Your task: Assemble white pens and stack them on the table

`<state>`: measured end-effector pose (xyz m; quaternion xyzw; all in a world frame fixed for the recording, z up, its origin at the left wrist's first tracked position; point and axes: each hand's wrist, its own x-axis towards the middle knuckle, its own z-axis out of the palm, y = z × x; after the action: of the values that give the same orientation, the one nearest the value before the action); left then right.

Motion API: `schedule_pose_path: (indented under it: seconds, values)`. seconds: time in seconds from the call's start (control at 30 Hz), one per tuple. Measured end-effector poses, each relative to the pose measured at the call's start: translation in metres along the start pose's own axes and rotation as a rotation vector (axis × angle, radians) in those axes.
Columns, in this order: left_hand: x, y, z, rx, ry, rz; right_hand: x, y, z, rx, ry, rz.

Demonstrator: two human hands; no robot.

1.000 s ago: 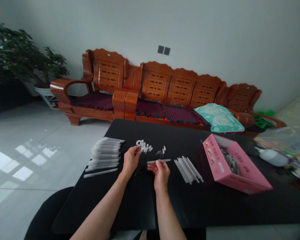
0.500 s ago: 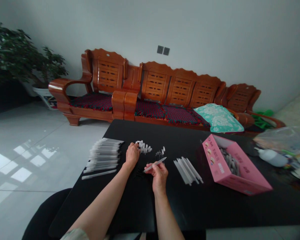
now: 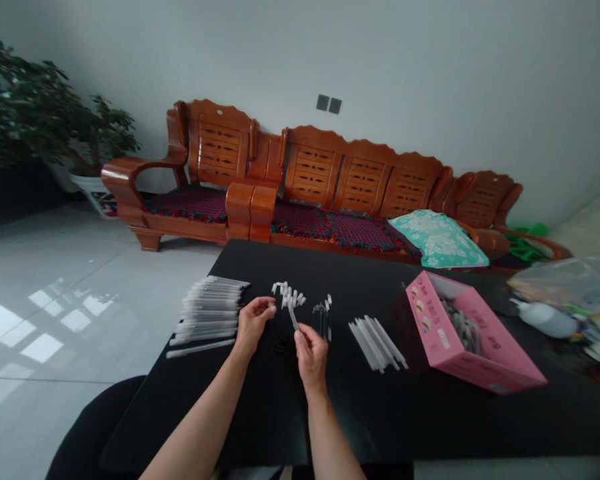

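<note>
My left hand [image 3: 254, 325] is closed in a pinch, with what looks like a small white piece at its fingertips. In my right hand [image 3: 312, 353] is a slim translucent white pen barrel [image 3: 293, 317], tilted with its far end toward a pile of small white pieces [image 3: 291, 297]. Small black pieces [image 3: 282, 345] lie on the table between my hands. Just beyond my right hand are thin clear rods [image 3: 322, 321] with dark tips. A row of whitish barrels with dark ends [image 3: 210, 310] lies left of my left hand.
On the black table [image 3: 370, 413], several loose white barrels [image 3: 377, 343] lie to the right. Past them stands an open pink box [image 3: 440, 333] with greyish items inside. A white bottle [image 3: 543, 317] and plastic bags [image 3: 565, 280] are at the far right. A wooden sofa [image 3: 313, 167] stands behind.
My left hand has drawn back from the white pieces, toward me and leftward. My right hand has turned the barrel from slanting rightward to pointing away at the pile, uncovering the clear rods.
</note>
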<state>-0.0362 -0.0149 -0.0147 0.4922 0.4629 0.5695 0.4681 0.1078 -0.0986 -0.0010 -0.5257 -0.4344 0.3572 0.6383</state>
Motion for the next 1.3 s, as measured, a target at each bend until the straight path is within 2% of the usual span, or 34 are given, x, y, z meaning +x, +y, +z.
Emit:
schedule_pose_path:
  seconds: [0.1, 0.23, 0.47, 0.63, 0.93, 1.3]
  values:
    - [-0.003, 0.004, -0.001, -0.311, -0.029, -0.065, -0.003, -0.001, 0.002, -0.169, -0.067, -0.123]
    - [-0.007, 0.008, 0.001, -0.445, -0.025, -0.155, -0.006, 0.001, 0.005, -0.251, -0.131, -0.175]
    - [-0.010, 0.005, 0.005, -0.502, -0.057, -0.174, -0.006, 0.000, 0.007, -0.248, -0.158, -0.171]
    - [-0.012, 0.001, 0.005, -0.423, -0.105, -0.156, -0.006, 0.000, 0.006, -0.288, -0.150, -0.163]
    - [-0.013, -0.002, 0.009, -0.352, -0.071, -0.112, -0.006, 0.007, 0.005, -0.303, -0.127, -0.175]
    - [-0.015, 0.003, 0.019, -0.470, -0.096, -0.098, -0.002, 0.001, 0.002, -0.252, -0.129, -0.104]
